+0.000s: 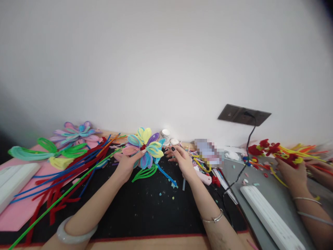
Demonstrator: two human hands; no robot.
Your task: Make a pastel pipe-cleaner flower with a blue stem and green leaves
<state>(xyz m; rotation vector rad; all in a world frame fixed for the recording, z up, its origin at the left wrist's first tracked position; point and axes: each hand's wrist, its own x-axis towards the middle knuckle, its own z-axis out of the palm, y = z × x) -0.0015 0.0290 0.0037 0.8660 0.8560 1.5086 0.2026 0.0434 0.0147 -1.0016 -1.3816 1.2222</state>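
Note:
A many-petalled pipe-cleaner flower (146, 160) in yellow, blue, purple and pink stands over the black mat (156, 215). My left hand (127, 164) grips it, the thumb pressed near its centre. Just right of the petals is my right hand (180, 159), its fingers apart and holding nothing that I can see. Below the flower show a green looped leaf (145, 173) and a blue pipe-cleaner stem (168, 176). A long green pipe cleaner (65, 196) runs from the lower left up toward my left hand.
Red and blue pipe cleaners (49, 198), a pastel flower (75, 133) and a green leafed piece (56, 152) lie at left. A paper cup (165, 136) stands by the wall. At right, a co-worker's hands (293, 173) hold red and yellow pieces behind a white power strip (270, 217).

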